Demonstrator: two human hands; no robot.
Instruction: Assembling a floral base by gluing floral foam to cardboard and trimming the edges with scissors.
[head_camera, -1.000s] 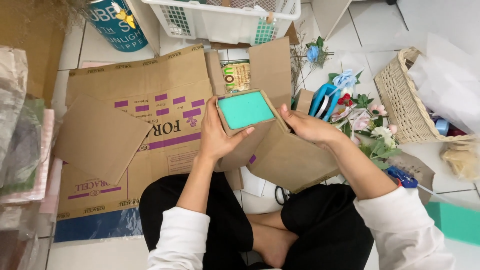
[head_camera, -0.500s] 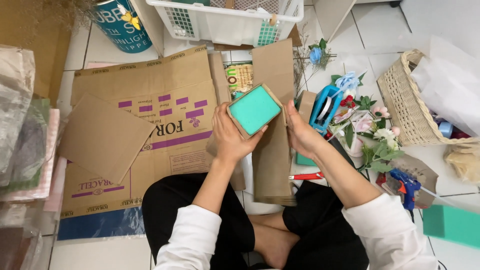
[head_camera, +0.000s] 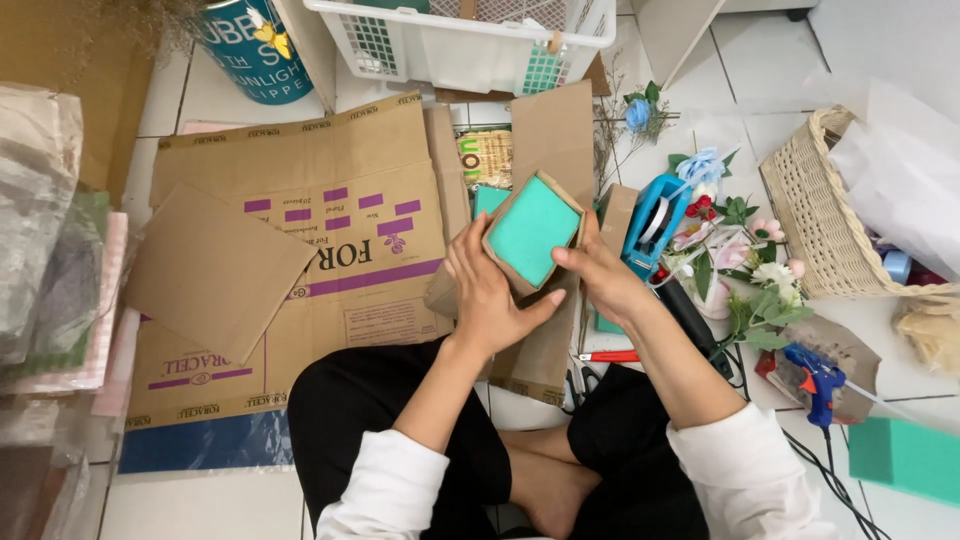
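The person sits cross-legged on a white tiled floor (head_camera: 200, 500), black-trousered knees nearest the camera and white sleeves running up to both hands. Just beyond the knees, the left hand (head_camera: 490, 300) cups the near-left side of a small cardboard box (head_camera: 510, 275) from below, fingers curled round it. The right hand (head_camera: 595, 275) grips the box's right edge, thumb pressed at the rim. The box is held tilted above the floor, its opening filled by a green foam block (head_camera: 532, 230).

Under the hands lies a flattened cardboard sheet (head_camera: 300, 250) with purple print, spreading left; a loose brown flap rests on its left part. Near right of the knees lie a red-handled cutter (head_camera: 608, 356), a blue glue gun (head_camera: 815, 380) on brown paper, and another green foam block (head_camera: 905, 460) at the right edge.

Further right, artificial flowers (head_camera: 740, 250) lie beside a blue tape dispenser (head_camera: 655, 220), with a wicker basket (head_camera: 810, 220) holding white paper beyond them. At the left edge, wrapped bundles are stacked.

Farthest, a white plastic basket (head_camera: 460, 40) stands at the top, and a teal tin (head_camera: 250, 50) to its left. Bare tile shows between tin and basket, and at the near left.
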